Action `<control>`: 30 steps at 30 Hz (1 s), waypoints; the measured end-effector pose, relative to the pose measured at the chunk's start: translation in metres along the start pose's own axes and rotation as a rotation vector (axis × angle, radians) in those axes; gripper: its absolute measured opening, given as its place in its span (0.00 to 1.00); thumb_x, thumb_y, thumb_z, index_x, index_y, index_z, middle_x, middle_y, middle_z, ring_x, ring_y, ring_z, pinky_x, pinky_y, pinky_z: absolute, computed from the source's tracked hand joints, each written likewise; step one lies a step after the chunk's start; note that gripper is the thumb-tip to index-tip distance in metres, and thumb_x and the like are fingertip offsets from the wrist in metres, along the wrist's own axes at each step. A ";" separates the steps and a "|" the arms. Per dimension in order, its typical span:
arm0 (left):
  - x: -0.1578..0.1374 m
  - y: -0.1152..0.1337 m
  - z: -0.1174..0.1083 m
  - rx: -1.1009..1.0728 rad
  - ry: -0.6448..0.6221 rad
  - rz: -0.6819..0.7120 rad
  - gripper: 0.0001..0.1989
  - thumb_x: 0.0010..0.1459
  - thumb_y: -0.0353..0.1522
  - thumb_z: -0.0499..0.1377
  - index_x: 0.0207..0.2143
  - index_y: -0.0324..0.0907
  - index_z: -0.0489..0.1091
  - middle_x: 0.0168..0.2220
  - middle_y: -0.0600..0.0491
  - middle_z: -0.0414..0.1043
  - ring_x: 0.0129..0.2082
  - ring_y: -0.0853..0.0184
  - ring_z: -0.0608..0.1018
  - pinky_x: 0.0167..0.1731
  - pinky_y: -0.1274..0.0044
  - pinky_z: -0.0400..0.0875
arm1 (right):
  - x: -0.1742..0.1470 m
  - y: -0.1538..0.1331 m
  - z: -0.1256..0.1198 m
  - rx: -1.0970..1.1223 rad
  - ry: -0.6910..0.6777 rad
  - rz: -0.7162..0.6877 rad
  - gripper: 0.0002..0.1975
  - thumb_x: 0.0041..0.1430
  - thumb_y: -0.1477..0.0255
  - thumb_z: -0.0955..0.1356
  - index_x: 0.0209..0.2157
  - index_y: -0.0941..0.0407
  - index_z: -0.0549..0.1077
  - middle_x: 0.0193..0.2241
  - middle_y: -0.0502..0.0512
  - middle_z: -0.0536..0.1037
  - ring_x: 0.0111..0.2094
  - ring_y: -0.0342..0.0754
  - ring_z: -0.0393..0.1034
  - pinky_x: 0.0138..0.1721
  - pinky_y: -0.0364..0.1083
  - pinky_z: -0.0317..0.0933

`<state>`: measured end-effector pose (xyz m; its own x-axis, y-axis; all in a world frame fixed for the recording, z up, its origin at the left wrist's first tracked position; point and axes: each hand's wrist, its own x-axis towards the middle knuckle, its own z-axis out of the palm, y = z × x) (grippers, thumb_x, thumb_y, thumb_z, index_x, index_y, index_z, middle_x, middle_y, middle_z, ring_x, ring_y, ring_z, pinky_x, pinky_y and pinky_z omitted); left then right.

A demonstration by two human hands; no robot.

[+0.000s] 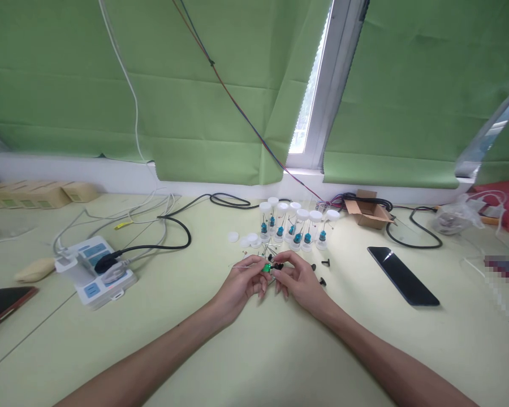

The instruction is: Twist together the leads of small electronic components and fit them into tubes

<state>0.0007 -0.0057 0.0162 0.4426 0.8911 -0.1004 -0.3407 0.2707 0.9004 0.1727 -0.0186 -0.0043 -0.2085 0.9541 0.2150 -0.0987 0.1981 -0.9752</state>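
Between the fingertips of my left hand (246, 278) is a small green plastic piece (267, 268), with a thin metal rod (240, 267) sticking out to the left. My right hand (297, 280) pinches a small black part (277, 266) right beside the green piece; whether the two are joined I cannot tell. Just beyond my hands stand several clear tubes with white caps (302, 215), each holding a blue-green piece with a thin rod. Loose white caps (251, 238) and thin metal pins (271, 247) lie in front of them. Black T-shaped parts (326, 263) rest right of my right hand.
A black phone (402, 277) lies at the right, with an open cardboard box (368, 210) behind it. On the left sits a white power strip (97, 271) with plugs and cables. Black cable (190, 234) runs across the table's back. Green blinds (212, 113) hang behind.
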 end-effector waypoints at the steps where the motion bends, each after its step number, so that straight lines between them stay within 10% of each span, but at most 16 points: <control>1: 0.000 0.000 0.000 0.002 -0.004 0.001 0.10 0.58 0.37 0.62 0.34 0.39 0.68 0.26 0.53 0.71 0.21 0.73 0.70 0.19 0.81 0.66 | 0.000 0.000 0.000 -0.004 0.003 -0.002 0.12 0.57 0.65 0.70 0.41 0.53 0.67 0.38 0.50 0.69 0.23 0.39 0.69 0.18 0.40 0.60; 22: -0.002 0.001 0.001 0.065 -0.078 -0.012 0.10 0.58 0.38 0.62 0.34 0.39 0.69 0.26 0.52 0.72 0.20 0.72 0.70 0.20 0.80 0.65 | 0.001 -0.009 0.004 -0.068 0.032 0.072 0.17 0.60 0.54 0.66 0.33 0.54 0.65 0.17 0.43 0.70 0.13 0.39 0.59 0.15 0.39 0.55; 30: -0.002 0.001 0.000 0.001 -0.030 -0.021 0.11 0.57 0.38 0.63 0.33 0.39 0.69 0.25 0.52 0.72 0.20 0.72 0.70 0.19 0.81 0.65 | 0.002 -0.002 0.002 -0.072 0.062 0.037 0.16 0.60 0.56 0.66 0.35 0.55 0.67 0.25 0.46 0.71 0.15 0.39 0.64 0.13 0.39 0.55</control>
<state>-0.0001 -0.0071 0.0176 0.4745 0.8737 -0.1070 -0.3303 0.2894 0.8984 0.1705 -0.0172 -0.0020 -0.1502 0.9726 0.1776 -0.0218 0.1763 -0.9841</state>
